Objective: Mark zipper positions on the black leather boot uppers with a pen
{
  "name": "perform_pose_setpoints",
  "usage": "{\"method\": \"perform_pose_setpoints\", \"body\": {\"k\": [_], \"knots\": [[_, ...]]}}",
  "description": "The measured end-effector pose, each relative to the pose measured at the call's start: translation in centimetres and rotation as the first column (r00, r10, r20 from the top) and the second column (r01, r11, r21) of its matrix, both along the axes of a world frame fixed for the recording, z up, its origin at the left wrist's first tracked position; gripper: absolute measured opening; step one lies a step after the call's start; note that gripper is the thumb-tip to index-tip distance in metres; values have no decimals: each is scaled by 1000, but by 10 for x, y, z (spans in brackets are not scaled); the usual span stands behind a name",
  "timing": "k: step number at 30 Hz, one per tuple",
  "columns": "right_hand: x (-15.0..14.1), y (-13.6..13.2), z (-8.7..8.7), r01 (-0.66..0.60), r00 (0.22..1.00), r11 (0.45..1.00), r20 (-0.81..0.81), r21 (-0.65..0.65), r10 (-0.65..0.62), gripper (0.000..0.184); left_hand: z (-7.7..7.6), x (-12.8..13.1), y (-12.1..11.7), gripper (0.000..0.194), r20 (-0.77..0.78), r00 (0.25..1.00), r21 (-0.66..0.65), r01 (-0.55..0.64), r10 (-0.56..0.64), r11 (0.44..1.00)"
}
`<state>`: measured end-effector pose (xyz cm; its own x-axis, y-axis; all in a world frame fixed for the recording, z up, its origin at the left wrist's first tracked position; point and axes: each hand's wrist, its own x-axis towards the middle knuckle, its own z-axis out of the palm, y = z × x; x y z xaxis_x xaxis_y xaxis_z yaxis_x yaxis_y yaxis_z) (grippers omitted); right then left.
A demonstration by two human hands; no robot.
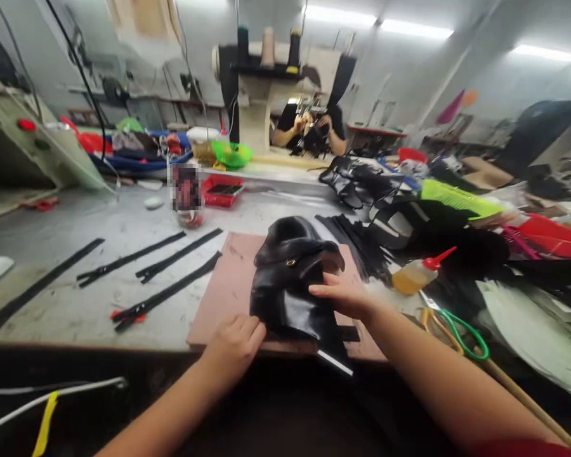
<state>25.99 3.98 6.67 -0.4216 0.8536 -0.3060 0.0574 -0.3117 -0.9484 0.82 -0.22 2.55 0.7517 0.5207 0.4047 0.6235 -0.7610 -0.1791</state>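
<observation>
A black shiny leather piece (290,308), possibly a bag part, lies rumpled on a pinkish board (212,298) in front of me. It has a small gold-coloured metal fitting and a white strip at its lower corner. My left hand (235,343) is closed at the leather's lower left edge, fingers curled on it. My right hand (349,295) rests against its right side with the visible fingers stretched out; the other fingers are partly hidden. Several black zippers (171,289) lie to the left of the board.
Right of the board are a glue bottle (413,276) with a red nozzle, green-handled scissors (461,333) and black strips (349,238). A red tray (223,192) and a jar (190,217) stand behind. Beyond are a sewing machine (261,95) and another person's hands (330,124).
</observation>
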Motion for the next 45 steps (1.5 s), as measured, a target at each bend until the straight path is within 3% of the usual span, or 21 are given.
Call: {"method": "perform_pose_setpoints", "body": {"k": [2,7,12,15,20,26,34,39,45], "knots": [[0,-14,-12,46,999,999,-17,10,-46,57,-5,-4,-12,16,55,998,-47,-21,23,999],[4,-33,-19,114,966,993,232,2,-112,58,-11,-4,-28,21,63,995,-163,-62,73,985],[3,-40,-18,238,957,970,183,-46,-226,58,-9,3,-25,19,53,997,-131,-42,49,991],[2,-41,-17,277,928,961,257,8,-269,52,-7,8,-20,19,39,999,-104,-14,18,994],[4,-38,-18,232,794,957,535,173,-289,36,-4,10,-17,19,7,1000,-111,5,-4,994],[7,-35,-23,165,751,968,611,190,-248,23,-5,9,-18,18,-2,1000,-179,-9,8,984],[10,-37,-29,103,751,958,611,269,-252,21,-3,14,-20,31,-57,998,-156,-15,7,988],[11,-36,-28,99,792,965,568,242,-224,25,2,21,-20,48,-107,993,-167,-57,39,984],[11,-36,-24,87,799,971,566,224,-202,25,10,32,-17,53,-163,984,-189,-105,74,976]]}}
